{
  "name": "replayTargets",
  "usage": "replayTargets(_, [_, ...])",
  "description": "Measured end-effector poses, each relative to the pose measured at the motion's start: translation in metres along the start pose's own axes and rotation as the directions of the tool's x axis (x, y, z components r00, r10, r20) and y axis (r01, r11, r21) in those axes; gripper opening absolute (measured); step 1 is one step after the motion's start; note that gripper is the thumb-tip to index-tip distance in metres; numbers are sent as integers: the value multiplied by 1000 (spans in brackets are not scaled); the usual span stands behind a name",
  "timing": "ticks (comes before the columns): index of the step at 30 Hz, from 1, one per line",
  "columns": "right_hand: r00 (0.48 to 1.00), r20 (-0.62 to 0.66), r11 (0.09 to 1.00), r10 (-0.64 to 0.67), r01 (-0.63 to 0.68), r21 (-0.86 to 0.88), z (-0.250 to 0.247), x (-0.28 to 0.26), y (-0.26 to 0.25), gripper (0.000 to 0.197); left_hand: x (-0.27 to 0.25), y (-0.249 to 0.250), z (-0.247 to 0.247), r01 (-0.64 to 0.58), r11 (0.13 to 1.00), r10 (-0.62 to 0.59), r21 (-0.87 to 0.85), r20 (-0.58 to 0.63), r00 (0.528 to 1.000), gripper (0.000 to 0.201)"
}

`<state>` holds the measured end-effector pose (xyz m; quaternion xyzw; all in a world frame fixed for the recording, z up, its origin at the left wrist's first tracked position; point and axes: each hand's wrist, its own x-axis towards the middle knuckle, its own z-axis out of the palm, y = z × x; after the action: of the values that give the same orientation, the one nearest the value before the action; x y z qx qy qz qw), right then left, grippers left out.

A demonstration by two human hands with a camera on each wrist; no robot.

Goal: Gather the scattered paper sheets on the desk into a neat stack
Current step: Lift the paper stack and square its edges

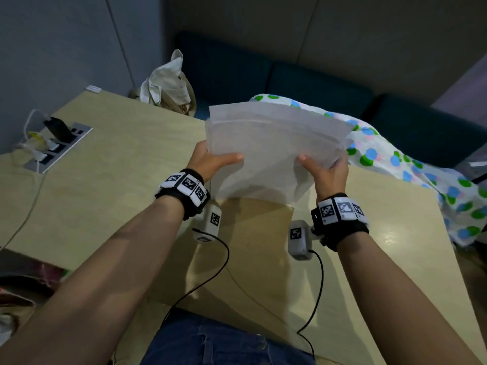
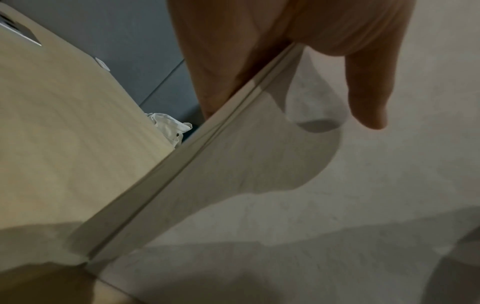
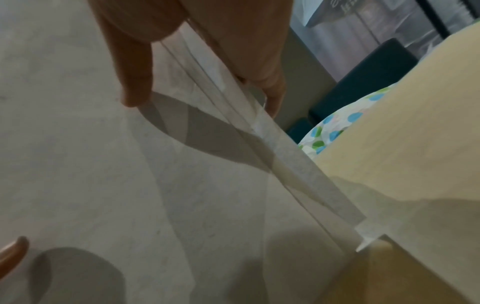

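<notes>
A bundle of white paper sheets [image 1: 271, 151] is held tilted above the wooden desk [image 1: 118, 164], its lower edge near the desktop. My left hand [image 1: 213, 160] grips the bundle's left side, thumb on top and fingers behind. My right hand [image 1: 325, 168] grips the right side the same way. In the left wrist view the thumb [image 2: 369, 90] lies on the sheets [image 2: 311, 205], whose edges sit nearly flush. In the right wrist view the sheets [image 3: 130, 185] fan out slightly under the thumb [image 3: 135, 78], with the edges offset.
A power strip panel with plugs and cables [image 1: 55, 143] is set in the desk at the left. A white cloth bag [image 1: 168, 85] sits at the far edge. A dotted cloth [image 1: 411, 164] lies over the right side. A dark sofa [image 1: 316, 83] is behind.
</notes>
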<state>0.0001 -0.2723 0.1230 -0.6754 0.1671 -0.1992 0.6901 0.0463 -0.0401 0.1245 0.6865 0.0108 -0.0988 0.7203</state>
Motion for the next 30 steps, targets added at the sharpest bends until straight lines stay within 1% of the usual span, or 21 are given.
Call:
replayTargets(2, [1000, -14, 999, 1, -1, 34, 0, 1, -4, 83, 3, 3, -1, -10, 1000, 10, 12, 18, 1000, 40])
replayTargets(4, [1000, 13, 998, -8, 7, 62, 2, 3, -13, 89, 7, 6, -1, -18, 999, 17, 31, 35, 999, 40])
replayTargets(6, [999, 40, 999, -33, 32, 31, 6, 5, -25, 91, 10, 9, -3, -14, 999, 12, 46, 43, 999, 41])
replayTargets(9, [985, 46, 979, -165, 169, -112, 13, 4, -44, 91, 14, 7, -6, -10, 999, 9, 41, 31, 999, 39])
replayTargets(11, [950, 32, 918, -309, 307, -251, 19, 1, -60, 87, 16, 5, -8, 0, 1000, 0, 27, 22, 1000, 36])
replayTargets(12, [914, 60, 850, -400, 395, -348, 23, 0, -69, 84, 18, 4, -8, 3, 1000, -3, 19, 21, 1000, 36])
replayTargets(13, [867, 126, 733, -482, 478, -484, 28, -2, -77, 83, 18, 4, -8, 6, 1000, -7, 18, 18, 1000, 36])
replayTargets(14, [816, 229, 544, -531, 535, -646, 34, -6, -86, 83, 19, 4, -7, 7, 1000, -7, 23, 17, 1000, 37])
replayTargets(15, [770, 350, 298, -534, 558, -774, 40, -10, -94, 82, 20, 4, -7, 10, 1000, -10, 29, 16, 1000, 37])
replayTargets(16, [736, 464, 66, -493, 563, -824, 46, -11, -95, 81, 21, 5, -6, 12, 1000, -13, 29, 15, 1000, 35])
replayTargets(17, [728, 545, -81, -415, 567, -819, 52, -14, -97, 80, 22, 5, -6, 20, 999, -20, 29, 12, 1000, 33])
replayTargets(18, [742, 589, -148, -321, 575, -805, 59, -15, -94, 79, 22, 6, -5, 26, 999, -26, 32, 8, 1000, 33])
replayTargets(19, [764, 604, -168, -228, 580, -797, 65, -15, -90, 79, 23, 6, -5, 33, 999, -33, 38, 2, 999, 35])
replayTargets(21, [794, 598, -157, -108, 580, -799, 71, -15, -82, 80, 23, 6, -4, 44, 998, -43, 43, -7, 999, 46])
replayTargets(22, [799, 593, -150, -95, 578, -802, 74, -14, -81, 79, 23, 5, -4, 46, 998, -45, 39, -10, 999, 50])
replayTargets(24, [788, 600, -148, -136, 583, -799, 80, -8, -82, 75, 21, 6, -5, 44, 999, -43, 28, -11, 999, 53])
replayTargets(25, [778, 607, -149, -162, 589, -795, 83, -5, -85, 74, 21, 5, -5, 43, 999, -43, 25, -4, 999, 53])
replayTargets(26, [777, 609, -151, -160, 591, -793, 86, -2, -88, 72, 20, 4, -5, 39, 999, -39, 21, 6, 999, 51])
replayTargets(28, [793, 605, -143, -68, 592, -793, 92, 5, -93, 61, 19, 4, -4, 34, 999, -34, 20, 24, 999, 44])
replayTargets(30, [800, 600, -111, 27, 599, -793, 97, 7, -98, 38, 19, 2, -3, 34, 999, -35, 30, 27, 999, 41])
